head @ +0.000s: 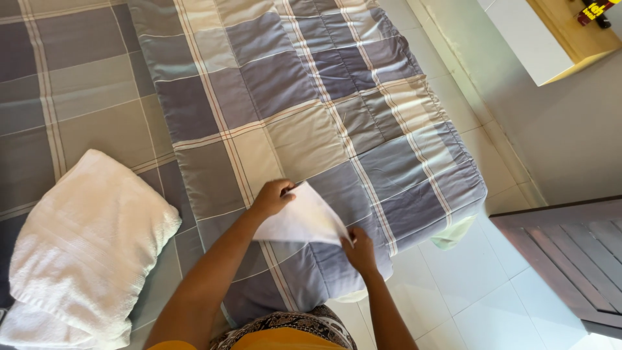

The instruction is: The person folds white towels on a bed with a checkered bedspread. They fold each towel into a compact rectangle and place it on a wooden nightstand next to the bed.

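1. Pale floor tiles (466, 285) run along the right of a bed covered by a checked quilt (311, 97) in grey-blue, beige and cream squares.
2. Over the near part of the quilt, the left hand (272, 196) is closed in a pinch on the upper left corner of a small white cloth (304, 220), fingers curled around the edge.
3. The right hand (360, 249) grips the cloth's lower right corner, fingers folded tight on it near the bed's edge.
4. Held between the two hands, the cloth stretches slantwise from upper left to lower right, just above the quilt.
5. It is plain white, thin and smooth, with a pointed top and a straight fold line along its lower side; whether it is folded double cannot be told.
6. Well to the left, apart from both hands, a thick white towel (84, 253) lies bundled on the bed.
7. At the far right stand a dark wooden slatted panel (570, 259) and a grey wall (570, 136).
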